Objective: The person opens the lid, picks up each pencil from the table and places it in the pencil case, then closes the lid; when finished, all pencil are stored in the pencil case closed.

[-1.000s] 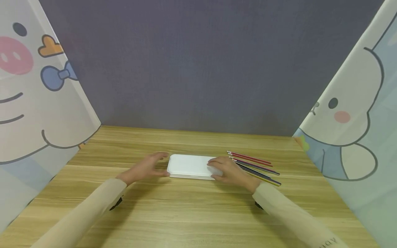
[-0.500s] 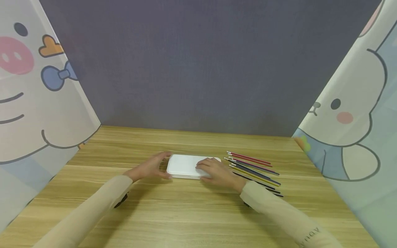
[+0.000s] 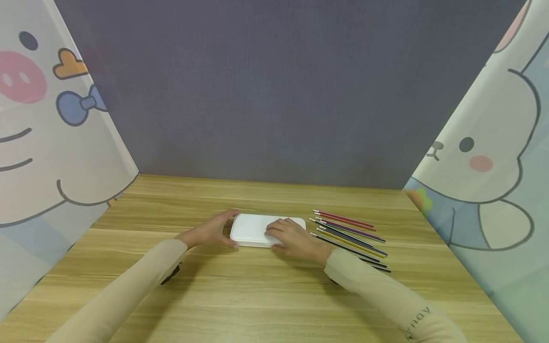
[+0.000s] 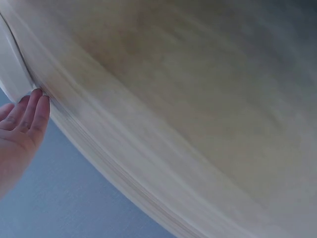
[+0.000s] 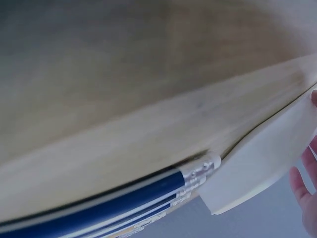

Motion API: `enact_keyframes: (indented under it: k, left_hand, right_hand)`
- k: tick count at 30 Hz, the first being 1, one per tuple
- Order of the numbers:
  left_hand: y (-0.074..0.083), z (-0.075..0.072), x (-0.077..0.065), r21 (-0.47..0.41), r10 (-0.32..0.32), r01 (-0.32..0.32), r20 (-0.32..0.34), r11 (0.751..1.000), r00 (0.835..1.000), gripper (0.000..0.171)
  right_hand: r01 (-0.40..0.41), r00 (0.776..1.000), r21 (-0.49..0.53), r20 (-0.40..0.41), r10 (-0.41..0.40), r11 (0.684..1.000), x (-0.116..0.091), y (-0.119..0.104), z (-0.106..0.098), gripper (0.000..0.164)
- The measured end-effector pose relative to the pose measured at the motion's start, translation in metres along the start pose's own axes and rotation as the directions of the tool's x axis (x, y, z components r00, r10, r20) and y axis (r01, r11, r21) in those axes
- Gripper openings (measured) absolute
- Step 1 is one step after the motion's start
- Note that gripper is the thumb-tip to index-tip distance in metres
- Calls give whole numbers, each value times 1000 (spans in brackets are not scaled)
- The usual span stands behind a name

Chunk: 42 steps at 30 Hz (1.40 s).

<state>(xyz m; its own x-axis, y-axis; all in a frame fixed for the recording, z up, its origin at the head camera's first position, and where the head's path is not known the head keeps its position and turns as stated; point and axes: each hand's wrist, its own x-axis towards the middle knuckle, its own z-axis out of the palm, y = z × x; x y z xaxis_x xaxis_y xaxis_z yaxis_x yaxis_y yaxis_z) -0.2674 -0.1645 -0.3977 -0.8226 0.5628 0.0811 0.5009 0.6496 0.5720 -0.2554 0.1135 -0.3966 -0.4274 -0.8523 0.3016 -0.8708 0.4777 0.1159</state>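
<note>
A flat white pencil case (image 3: 250, 230) with rounded corners lies lengthwise on the wooden table, its lid down. My left hand (image 3: 210, 231) holds its left end, thumb by the front corner and fingers by the rear one. In the left wrist view, the fingers of that hand (image 4: 20, 134) meet the end of the case (image 4: 12, 67). Over the right half, my right hand (image 3: 296, 241) rests with bent fingers on the lid and the thumb at the front side. The right wrist view shows the case's near end (image 5: 262, 153) beside part of this hand (image 5: 308, 193).
Several pencils with white erasers lie right of the case, including a red pencil (image 3: 344, 218) and a yellow one (image 3: 351, 243). Blue pencils (image 5: 99, 213) appear close in the right wrist view. A dark panel (image 3: 274, 95) stands behind the table (image 3: 240, 295), with printed side panels.
My right hand has slid left from the case's right end onto its lid, uncovering more pencils. My left hand has closed in on the left end. The case has barely moved.
</note>
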Motion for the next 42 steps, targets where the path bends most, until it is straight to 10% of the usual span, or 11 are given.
enact_keyframes:
  k: [42]
  left_hand:
    - [-1,-1,10,75,-19,17,33,997,999,94]
  right_hand:
    - [32,999,-180,-6,-34,983,6,4,0,34]
